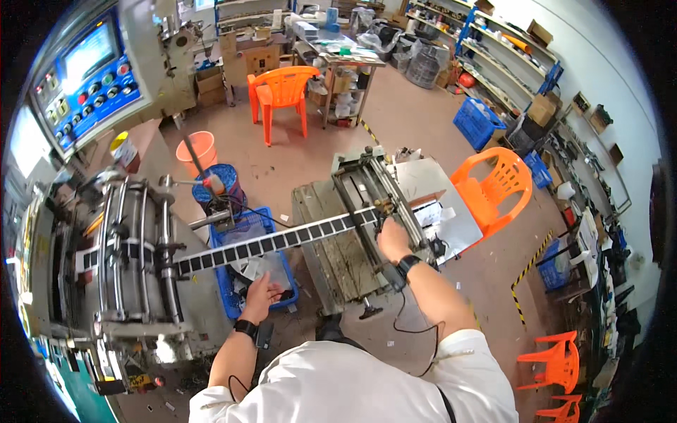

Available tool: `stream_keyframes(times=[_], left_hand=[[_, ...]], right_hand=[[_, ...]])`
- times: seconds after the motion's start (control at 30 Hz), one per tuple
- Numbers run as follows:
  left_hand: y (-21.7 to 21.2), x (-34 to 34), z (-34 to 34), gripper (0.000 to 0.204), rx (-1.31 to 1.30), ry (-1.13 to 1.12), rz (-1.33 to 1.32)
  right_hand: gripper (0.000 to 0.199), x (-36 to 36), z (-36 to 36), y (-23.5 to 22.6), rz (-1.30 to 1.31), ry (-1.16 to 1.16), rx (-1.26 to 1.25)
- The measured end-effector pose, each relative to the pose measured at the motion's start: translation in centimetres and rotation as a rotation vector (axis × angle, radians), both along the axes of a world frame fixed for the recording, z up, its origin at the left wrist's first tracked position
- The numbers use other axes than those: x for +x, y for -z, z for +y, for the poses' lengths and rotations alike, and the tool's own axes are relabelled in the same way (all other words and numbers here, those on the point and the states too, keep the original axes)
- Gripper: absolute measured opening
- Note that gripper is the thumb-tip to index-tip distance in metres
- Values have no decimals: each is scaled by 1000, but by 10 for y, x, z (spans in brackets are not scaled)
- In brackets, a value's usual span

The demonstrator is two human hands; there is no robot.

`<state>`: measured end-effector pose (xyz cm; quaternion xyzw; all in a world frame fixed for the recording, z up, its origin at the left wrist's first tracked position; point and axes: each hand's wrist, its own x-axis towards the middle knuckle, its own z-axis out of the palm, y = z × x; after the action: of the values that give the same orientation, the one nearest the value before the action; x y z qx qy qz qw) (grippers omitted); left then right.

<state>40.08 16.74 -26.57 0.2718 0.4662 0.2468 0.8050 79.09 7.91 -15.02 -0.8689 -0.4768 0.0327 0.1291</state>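
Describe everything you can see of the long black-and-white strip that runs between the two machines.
The strip is a long, narrow, flat band of black squares parted by thin white gaps. It stretches taut, rising slightly from the drum machine on the left to the metal bench device on the right, crossing above a blue crate. The right hand rests at its right end; the left hand hangs below, apart.

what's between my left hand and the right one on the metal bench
In the head view, the black-and-white strip crosses above the left hand; the bench's worn top leads to the right hand.
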Motion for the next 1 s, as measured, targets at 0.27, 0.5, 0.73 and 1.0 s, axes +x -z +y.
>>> stream_keyframes(times=[0.27, 0.5, 0.73, 1.0], left_hand=[[9, 83, 43, 32, -11, -183, -137], [24, 123, 62, 31, -25, -166, -249], [72, 35, 92, 32, -11, -447, -129], [43, -20, 89, 43, 227, -350, 365]], right_hand=[[16, 85, 34, 61, -153, -15, -193], [12, 92, 33, 66, -109, -21, -215], [21, 102, 45, 74, -43, -24, -236], [15, 28, 117, 5, 38, -240, -63]])
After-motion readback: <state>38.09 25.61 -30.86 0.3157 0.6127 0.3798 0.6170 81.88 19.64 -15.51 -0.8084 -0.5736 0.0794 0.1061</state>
